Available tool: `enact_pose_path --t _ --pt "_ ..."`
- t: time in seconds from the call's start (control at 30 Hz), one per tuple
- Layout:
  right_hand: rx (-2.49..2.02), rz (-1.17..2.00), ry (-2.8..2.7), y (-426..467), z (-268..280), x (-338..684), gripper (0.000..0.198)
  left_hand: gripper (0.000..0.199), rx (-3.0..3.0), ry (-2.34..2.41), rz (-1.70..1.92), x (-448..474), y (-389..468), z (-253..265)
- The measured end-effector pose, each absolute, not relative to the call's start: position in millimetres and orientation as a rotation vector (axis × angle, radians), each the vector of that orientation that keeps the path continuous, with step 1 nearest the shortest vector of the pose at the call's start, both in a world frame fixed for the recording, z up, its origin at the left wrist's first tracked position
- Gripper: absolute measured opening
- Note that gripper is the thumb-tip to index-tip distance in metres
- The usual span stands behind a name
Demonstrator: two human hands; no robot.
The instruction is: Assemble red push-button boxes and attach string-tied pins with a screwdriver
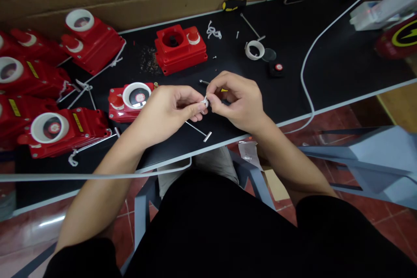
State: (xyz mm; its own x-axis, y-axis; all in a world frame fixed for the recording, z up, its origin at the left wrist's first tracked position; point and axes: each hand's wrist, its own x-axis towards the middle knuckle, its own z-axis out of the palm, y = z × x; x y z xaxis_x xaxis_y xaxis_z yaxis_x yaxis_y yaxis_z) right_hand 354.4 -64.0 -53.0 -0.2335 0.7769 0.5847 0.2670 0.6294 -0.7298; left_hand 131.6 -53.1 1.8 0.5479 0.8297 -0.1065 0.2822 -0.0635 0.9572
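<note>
My left hand (171,108) and my right hand (239,100) meet over the dark table, fingertips pinched on a small white cord (205,101) between them. Below my left fingers a thin metal rod with a short crosspiece (207,136) rests near the table's front edge; whether the cord joins it is hidden. Just left of my left hand sits a red box with a white-ringed round window (130,99), partly covered by that hand. A metal tip (204,81) and a bit of yellow show behind my right fingers.
Several red boxes (81,128) with rods and cords crowd the left. Farther back stand an opened red box (180,50), loose cord (213,30), another T-shaped rod (252,26), a white ring (254,50) and a screwdriver (233,5). A white cable (304,67) crosses the right.
</note>
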Motion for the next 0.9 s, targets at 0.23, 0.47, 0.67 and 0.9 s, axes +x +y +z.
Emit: enact_pose_path --t 0.23,0.47,0.67,0.9 --pt "-0.881 0.393 -1.874 -71.0 -51.5 352.3 0.01 0.008 1.62 1.017 0.648 132.7 -52.9 -3.6" --pt "-0.955 0.468 -1.821 -78.1 -52.3 350.3 0.007 0.008 1.61 1.078 0.64 133.0 -53.4 -2.3" --pt "-0.927 0.414 -1.846 -77.8 -52.2 349.6 0.008 0.01 1.606 1.083 0.641 134.6 -53.9 -2.5" --pt "-0.869 0.438 -1.828 -83.1 -52.0 349.5 0.007 0.01 1.595 1.1 0.683 135.3 -55.6 -4.1"
